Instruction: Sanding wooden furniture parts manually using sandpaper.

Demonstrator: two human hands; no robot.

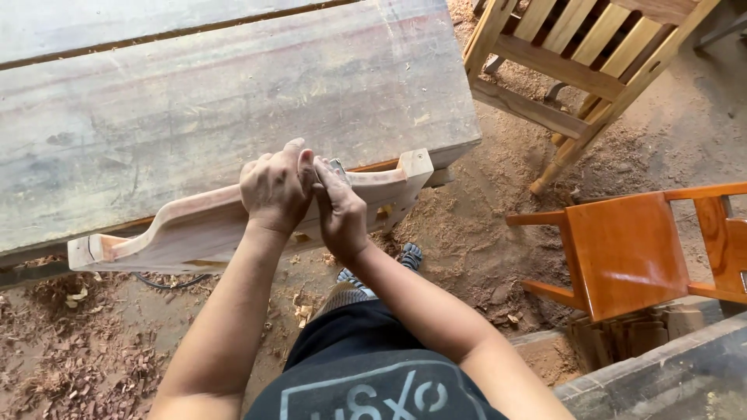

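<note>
At 9 o'clock I see wood shavings (70, 365) heaped on the dirt floor, and above them the blunt left end of a long curved wooden piece (167, 233) that lies along the near edge of the worn workbench (194, 101), running from 9 o'clock toward 2 o'clock. Near the centre, my left hand (276, 187) is curled over the top edge of that piece, fingers closed down on it. Pressed right against it, my right hand (340, 214) is wrapped around a small metal tool (336, 167) whose tip shows between the 2 hands, touching the wood. Beyond, at 1 o'clock, stands an unfinished slatted chair frame (580, 54) on sawdust; at 3 o'clock sits 1 varnished orange chair (626, 249).
</note>
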